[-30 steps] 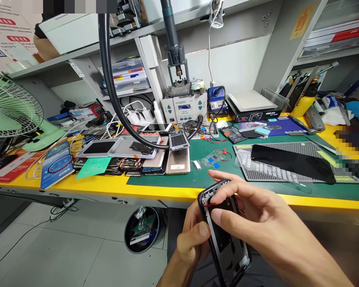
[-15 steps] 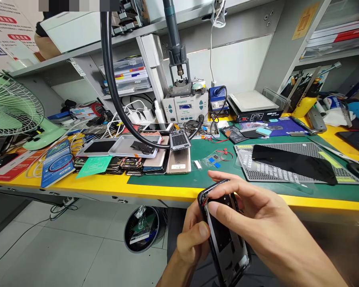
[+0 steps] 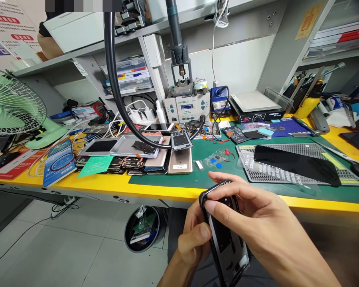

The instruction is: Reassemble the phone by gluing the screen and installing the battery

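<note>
A black phone frame stands tilted over my lap, just in front of the bench edge, its grey and black inner side facing me. My left hand is closed round its left edge, thumb pressed on the rim. From the right, my right hand grips the upper end. Its thumb presses inside the top left corner, the index finger lies across the top, and other fingers pass behind. A trace of red shows beside that thumb, mostly covered. On the bench beyond lies a black phone screen.
The screen rests on a perforated grey mat. Stacked phones stand left of it. A hot-air station, its black hose, and a hot plate are behind. Scissors lie right. A bin stands below.
My right thumb has shifted slightly towards the frame's top left corner and now covers most of the red bit seen there before. The view has moved a little.
</note>
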The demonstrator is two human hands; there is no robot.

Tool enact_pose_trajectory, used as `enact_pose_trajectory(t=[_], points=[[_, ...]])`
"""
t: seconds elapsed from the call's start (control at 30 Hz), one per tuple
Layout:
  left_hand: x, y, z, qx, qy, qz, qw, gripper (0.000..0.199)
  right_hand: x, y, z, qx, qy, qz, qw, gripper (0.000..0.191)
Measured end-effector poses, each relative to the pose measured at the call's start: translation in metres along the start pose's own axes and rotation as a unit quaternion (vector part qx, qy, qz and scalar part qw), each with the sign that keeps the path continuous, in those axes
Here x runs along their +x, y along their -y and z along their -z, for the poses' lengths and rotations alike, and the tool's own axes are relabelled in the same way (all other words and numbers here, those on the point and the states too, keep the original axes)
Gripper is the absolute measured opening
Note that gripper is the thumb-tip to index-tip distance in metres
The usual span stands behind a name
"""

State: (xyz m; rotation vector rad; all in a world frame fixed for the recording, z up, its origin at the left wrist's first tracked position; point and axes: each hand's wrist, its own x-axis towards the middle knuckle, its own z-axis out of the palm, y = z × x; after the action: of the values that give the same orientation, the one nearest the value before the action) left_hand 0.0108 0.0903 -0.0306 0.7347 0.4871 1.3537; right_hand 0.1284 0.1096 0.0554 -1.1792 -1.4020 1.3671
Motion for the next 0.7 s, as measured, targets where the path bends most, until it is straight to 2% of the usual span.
enact_pose_trajectory(t=[0.23, 0.4, 0.7], points=[[0.0012, 0.0017, 0.0018, -0.013, 0.012, -0.013, 1.0, 0.053, -0.0001, 0.0024, -0.0006, 0.005, -0.016, -0.013, 1.0, 0.013], [0.0008, 0.0022, 0.0022, -0.009, 0.01, -0.012, 1.0, 0.058, 0.0008, 0.0018, 0.0006, 0.007, -0.012, -0.008, 1.0, 0.011], [0.0008, 0.0014, 0.0015, -0.021, 0.02, -0.016, 0.999, 0.054, 0.0003, -0.003, 0.0032, 0.0, 0.0, -0.009, 1.0, 0.01]])
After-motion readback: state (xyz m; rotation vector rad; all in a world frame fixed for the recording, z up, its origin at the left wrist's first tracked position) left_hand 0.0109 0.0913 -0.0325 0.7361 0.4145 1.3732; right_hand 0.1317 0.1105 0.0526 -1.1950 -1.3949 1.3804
